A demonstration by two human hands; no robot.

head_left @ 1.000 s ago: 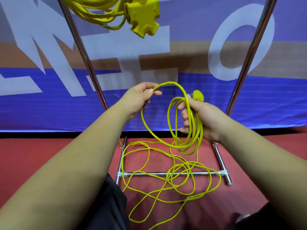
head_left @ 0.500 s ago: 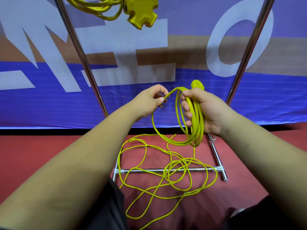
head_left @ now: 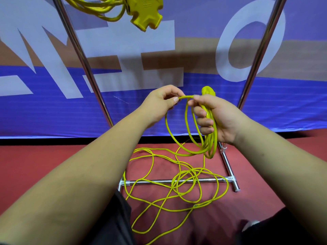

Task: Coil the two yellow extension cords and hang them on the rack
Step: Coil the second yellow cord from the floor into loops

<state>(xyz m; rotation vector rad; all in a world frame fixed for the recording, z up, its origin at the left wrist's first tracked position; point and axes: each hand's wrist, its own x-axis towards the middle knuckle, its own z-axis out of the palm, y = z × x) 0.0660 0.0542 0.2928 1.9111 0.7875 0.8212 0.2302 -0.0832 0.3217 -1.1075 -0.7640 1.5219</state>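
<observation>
My right hand [head_left: 215, 115] grips a bundle of several loops of a yellow extension cord [head_left: 192, 151], with the cord's yellow plug [head_left: 208, 91] sticking up above my fist. My left hand [head_left: 161, 101] pinches the same cord between thumb and forefinger and holds the fresh loop against my right hand's fingers. The loose rest of this cord [head_left: 177, 190] lies tangled on the red floor over the rack's base bar. A second yellow cord [head_left: 99, 7], coiled, hangs at the top of the rack with its multi-outlet head [head_left: 146, 13] dangling.
The chrome rack has two slanted uprights, left [head_left: 83, 61] and right [head_left: 260, 50], and a base crossbar [head_left: 155, 182] on the red floor [head_left: 44, 165]. A blue and white banner [head_left: 53, 106] stands right behind it. My dark trousers fill the bottom edge.
My left hand has carried a new loop of cord rightward until it meets my right hand. The coil in my right hand has grown, and the hands sit slightly higher against the banner.
</observation>
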